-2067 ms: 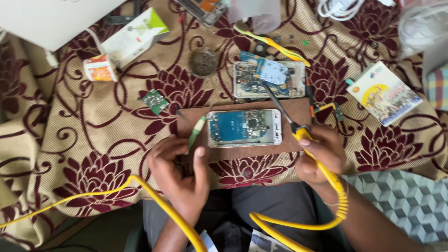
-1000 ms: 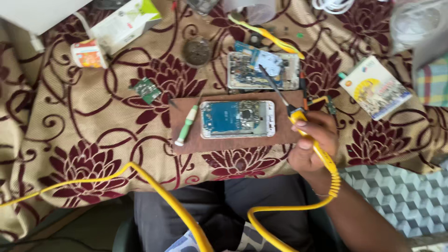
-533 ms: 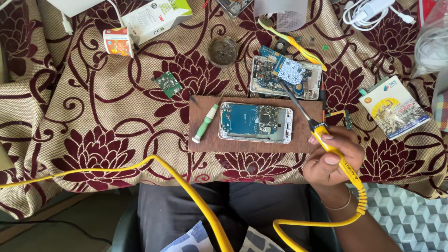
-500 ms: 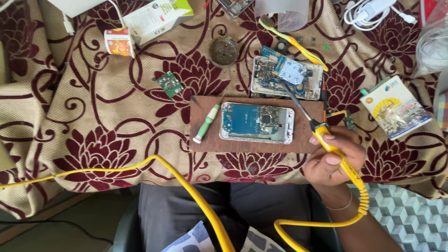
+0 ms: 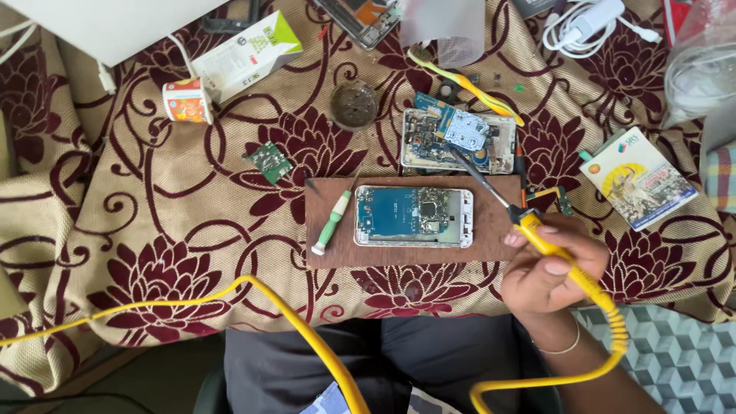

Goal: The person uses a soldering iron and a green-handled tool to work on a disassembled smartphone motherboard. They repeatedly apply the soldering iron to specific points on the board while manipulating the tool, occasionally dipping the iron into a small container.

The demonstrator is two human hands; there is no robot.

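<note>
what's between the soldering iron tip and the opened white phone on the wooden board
Nothing visible. The yellow-handled soldering iron in the right hand has its tip over the second circuit board, beyond the opened white phone.

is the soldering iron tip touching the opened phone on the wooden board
Apart. In the head view the soldering iron, held in the right hand, points its tip at the second circuit board above the opened phone.

Green screwdriver, small circuit board, booklet, white charger.
</note>
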